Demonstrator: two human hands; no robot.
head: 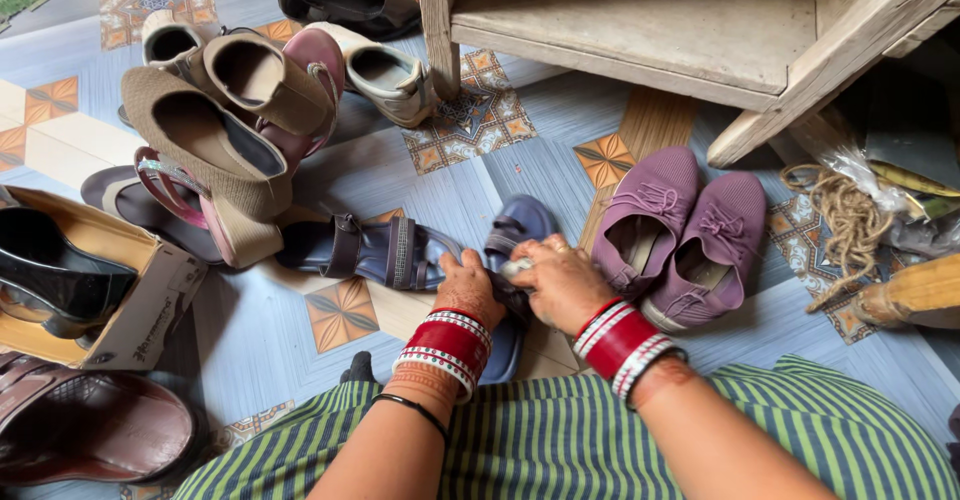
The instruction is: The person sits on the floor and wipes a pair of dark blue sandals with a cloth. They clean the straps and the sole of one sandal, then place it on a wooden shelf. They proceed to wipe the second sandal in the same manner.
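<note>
Both my hands rest on a dark blue strappy sandal (pixel 515 230) lying on the patterned floor in front of me. My left hand (pixel 468 285) grips the sandal's strap from the left. My right hand (pixel 562 280) closes over the same strap from the right. Its matching sandal (pixel 370 250) lies flat just to the left, toe towards my hands. Red and white bangles cover both wrists. My lap in green striped cloth fills the bottom of the view.
A pair of purple lace-up shoes (pixel 680 230) sits right of my hands. Tan wedge shoes (pixel 215 130) pile up at the left. A cardboard box (pixel 120 290) holds black shoes. A wooden rack (pixel 640 20) stands at the top. Rope (pixel 850 220) lies at right.
</note>
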